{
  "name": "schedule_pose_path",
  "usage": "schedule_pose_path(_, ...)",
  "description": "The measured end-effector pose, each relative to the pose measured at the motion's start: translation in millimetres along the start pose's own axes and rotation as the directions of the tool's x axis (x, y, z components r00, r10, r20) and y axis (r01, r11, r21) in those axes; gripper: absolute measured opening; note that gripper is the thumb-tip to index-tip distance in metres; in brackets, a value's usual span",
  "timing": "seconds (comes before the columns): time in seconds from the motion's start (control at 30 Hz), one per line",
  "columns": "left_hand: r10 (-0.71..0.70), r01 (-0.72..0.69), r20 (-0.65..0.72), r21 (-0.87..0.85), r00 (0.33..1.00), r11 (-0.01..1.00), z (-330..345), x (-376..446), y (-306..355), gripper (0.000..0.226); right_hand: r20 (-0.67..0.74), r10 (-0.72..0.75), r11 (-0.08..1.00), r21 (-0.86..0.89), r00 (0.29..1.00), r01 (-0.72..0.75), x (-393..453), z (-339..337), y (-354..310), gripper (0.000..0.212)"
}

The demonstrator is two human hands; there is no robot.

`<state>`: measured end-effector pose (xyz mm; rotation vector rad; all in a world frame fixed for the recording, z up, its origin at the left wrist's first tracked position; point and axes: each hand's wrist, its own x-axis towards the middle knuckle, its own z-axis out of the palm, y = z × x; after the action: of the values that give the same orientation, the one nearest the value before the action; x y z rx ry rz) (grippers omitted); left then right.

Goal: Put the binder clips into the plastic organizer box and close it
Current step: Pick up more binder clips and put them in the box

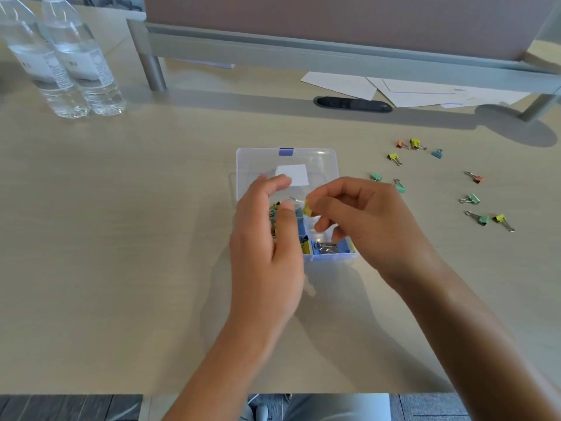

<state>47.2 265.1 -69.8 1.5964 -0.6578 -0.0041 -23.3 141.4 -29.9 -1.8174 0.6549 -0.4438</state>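
Observation:
A clear plastic organizer box (331, 256) with blue dividers sits open at the table's middle, its lid (321, 161) tilted back with a blue latch on top. Several clips lie in its compartments. My right hand (364, 220) pinches a yellow binder clip (307, 209) just above the box. My left hand (267, 238) hovers over the box's left side, fingers spread, touching that clip's wire handle. Several loose binder clips (472, 199), green, yellow, orange and blue, are scattered on the table to the right.
Two water bottles (69, 65) stand at the far left. Loose papers (403, 89) and a black cable grommet (352, 104) lie at the back under a grey divider frame (273, 47). The table's front edge runs near the bottom.

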Motion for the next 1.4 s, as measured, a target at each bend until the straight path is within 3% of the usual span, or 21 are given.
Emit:
schedule_pose_path(0.07, 0.063, -0.063, 0.012, 0.33, 0.998, 0.942, -2, 2, -14, 0.031, -0.06, -0.054, 0.987, -0.156, 0.997, 0.044, 14, -5, 5, 0.01)
schedule_pose_path(0.13, 0.04, -0.091, 0.096, 0.622, 0.995, 0.778, -3, 1, -26, 0.043, -0.07, -0.079, 0.964, -0.261, 0.994, 0.058, 27, -9, 10, 0.01)
schedule_pose_path(0.23, -0.056, -0.117, 0.192, 0.776, 0.98, 0.62, -5, -1, -31, 0.057, -0.043, -0.139, 0.92, -0.376, 0.989, 0.113, 44, -7, 14, 0.009)
schedule_pose_path(0.47, -0.119, -0.144, 0.251, 0.816, 0.961, 0.559, -4, -6, -38, 0.058, 0.05, -0.21, 0.847, -0.489, 0.976, 0.207, 62, 2, 21, 0.006)
schedule_pose_path(1.03, -0.091, -0.133, 0.229, 0.798, 0.969, 0.588, 0, 0, -35, 0.066, 0.114, -0.209, 0.769, -0.595, 0.971, 0.235, 63, 6, 27, 0.006)
schedule_pose_path(1.4, -0.095, -0.175, 0.263, 0.829, 0.96, 0.532, 3, -2, -37, 0.064, 0.092, -0.211, 0.768, -0.601, 0.973, 0.223, 64, 7, 29, 0.005)
